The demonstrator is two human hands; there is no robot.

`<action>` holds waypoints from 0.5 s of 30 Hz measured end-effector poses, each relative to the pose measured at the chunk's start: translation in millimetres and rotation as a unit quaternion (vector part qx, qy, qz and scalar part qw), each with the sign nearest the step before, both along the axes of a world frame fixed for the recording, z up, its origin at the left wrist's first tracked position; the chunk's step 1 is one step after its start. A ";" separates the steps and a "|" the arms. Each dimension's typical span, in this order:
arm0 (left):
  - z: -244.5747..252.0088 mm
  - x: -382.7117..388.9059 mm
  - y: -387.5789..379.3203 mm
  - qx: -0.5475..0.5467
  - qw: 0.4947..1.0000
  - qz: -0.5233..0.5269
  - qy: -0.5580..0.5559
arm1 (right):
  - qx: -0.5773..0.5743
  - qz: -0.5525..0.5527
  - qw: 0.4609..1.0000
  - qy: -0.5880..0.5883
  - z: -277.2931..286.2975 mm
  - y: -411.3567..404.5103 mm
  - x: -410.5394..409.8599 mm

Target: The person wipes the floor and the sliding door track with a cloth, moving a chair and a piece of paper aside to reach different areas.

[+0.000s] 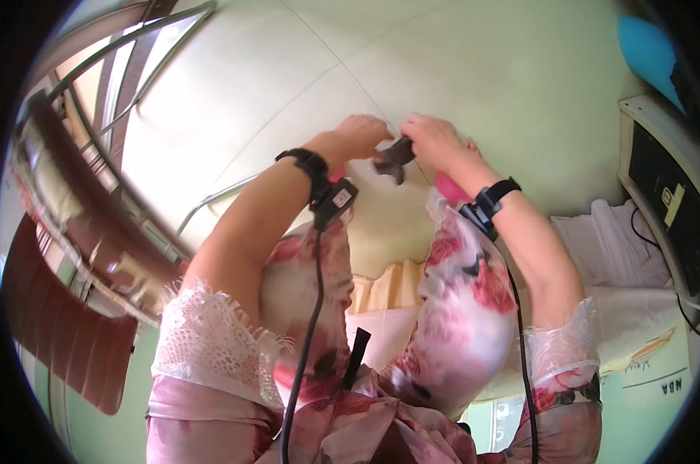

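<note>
My right hand (pixel 437 139) is closed around one end of a small dark brown or black object (pixel 395 159). The object is blurred, with a curved, forked lower end; it may be a clip, but its kind cannot be told. Just to its left is my left hand (pixel 366 136), its fingers bent and mostly hidden, so whether it holds anything is unclear. Both hands are above my knees, over the pale tiled floor (pixel 292 75). A black strapped device (pixel 334 203) is on my left wrist, and another strapped device (pixel 484 210) is on the right; black cables run along both arms.
My legs in floral cloth (pixel 472 290) are bent below the hands. Metal-framed furniture (pixel 170 52) and a dark red-brown slatted panel (pixel 71 325) stand at the left. At the right are a black panel in a pale frame (pixel 666 191), white cloth (pixel 611 243) and a blue object (pixel 649 55).
</note>
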State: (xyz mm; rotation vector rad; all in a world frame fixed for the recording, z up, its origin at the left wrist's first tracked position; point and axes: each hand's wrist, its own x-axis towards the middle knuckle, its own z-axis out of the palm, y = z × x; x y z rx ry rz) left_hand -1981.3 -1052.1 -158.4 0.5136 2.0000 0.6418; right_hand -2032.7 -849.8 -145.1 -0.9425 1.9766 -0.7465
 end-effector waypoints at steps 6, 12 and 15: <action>145.2 -53.5 7.2 -0.043 0.948 0.295 0.114 | 0.107 0.000 0.994 0.002 127.0 -12.7 -46.3; 333.1 5.0 1.9 0.040 0.869 0.474 0.135 | 0.053 -0.021 0.996 0.072 266.2 -20.3 -29.7; 427.2 67.4 -48.4 0.020 0.855 0.486 0.177 | 0.045 -0.035 0.996 0.074 326.4 -29.1 -6.0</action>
